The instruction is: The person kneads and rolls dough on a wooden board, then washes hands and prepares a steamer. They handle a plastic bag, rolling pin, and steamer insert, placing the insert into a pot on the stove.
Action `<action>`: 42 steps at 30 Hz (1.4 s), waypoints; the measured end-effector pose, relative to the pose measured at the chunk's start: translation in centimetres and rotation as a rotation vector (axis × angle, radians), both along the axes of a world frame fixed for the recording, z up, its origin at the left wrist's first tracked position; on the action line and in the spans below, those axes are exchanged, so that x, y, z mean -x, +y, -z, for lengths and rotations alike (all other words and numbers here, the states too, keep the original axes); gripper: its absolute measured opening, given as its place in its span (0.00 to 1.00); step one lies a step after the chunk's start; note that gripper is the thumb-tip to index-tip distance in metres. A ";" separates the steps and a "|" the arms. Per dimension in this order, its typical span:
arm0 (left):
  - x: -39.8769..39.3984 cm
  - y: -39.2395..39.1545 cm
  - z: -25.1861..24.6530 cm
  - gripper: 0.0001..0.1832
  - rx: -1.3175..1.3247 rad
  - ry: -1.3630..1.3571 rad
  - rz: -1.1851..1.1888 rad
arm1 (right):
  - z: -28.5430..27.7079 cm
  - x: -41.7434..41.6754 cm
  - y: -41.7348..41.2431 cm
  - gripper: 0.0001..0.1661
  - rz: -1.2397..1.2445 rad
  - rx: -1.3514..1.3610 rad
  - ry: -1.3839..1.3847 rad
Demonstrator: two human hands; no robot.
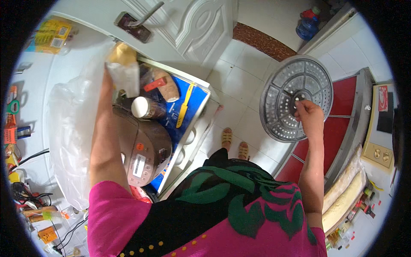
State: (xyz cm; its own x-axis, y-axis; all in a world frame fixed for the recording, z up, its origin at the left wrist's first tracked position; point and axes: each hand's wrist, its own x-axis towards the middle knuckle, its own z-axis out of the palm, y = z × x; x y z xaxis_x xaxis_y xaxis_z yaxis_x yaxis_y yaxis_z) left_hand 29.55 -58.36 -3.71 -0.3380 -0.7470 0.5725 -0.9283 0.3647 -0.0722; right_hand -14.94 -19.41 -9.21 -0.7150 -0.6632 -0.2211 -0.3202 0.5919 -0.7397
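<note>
My right hand (308, 114) grips the middle of a round, perforated metal steamer rack (284, 82), which hangs tilted above the floor. My left forearm reaches over the shelf top at the left. My left hand (108, 69) is blurred and mostly hidden by a yellowish and white plastic package (126, 75) right by it; its grip cannot be made out. Under that arm stands a brown rice cooker (146, 141). Beside the cooker lie a jar with a white lid (141, 107), a paper-wrapped item (167, 88) and a yellow-handled tool (183, 107) on the blue surface.
A large clear plastic bag (69, 128) hangs along the left wall. A white door (196, 32) with a metal handle stands ahead. Red-fronted cabinets (340, 128) line the right, with a cream microwave (379, 141) and long dough-like rolls (343, 196) above them. A blue bottle (307, 28) stands beyond the doorway.
</note>
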 end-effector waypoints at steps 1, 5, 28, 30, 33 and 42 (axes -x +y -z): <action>-0.2 0.4 -1.8 0.30 -0.089 0.475 0.042 | -0.3 -0.3 -0.5 0.13 -0.011 -0.002 -0.002; 0.2 1.1 -3.9 0.32 -0.286 1.236 -0.087 | 0.7 -0.1 -0.4 0.14 -0.024 0.023 -0.050; 18.7 15.0 12.4 0.11 -1.613 2.096 0.020 | -4.0 1.4 3.2 0.18 0.307 -0.013 0.144; 20.6 16.0 14.6 0.12 -1.886 2.003 0.340 | -5.0 1.3 3.9 0.18 0.345 -0.002 0.174; 25.0 22.1 10.0 0.13 -2.014 1.856 0.470 | -5.7 1.4 5.3 0.18 0.413 -0.016 0.219; 30.2 32.1 6.0 0.08 -2.087 1.452 0.679 | -6.1 1.9 8.2 0.19 0.525 -0.086 0.276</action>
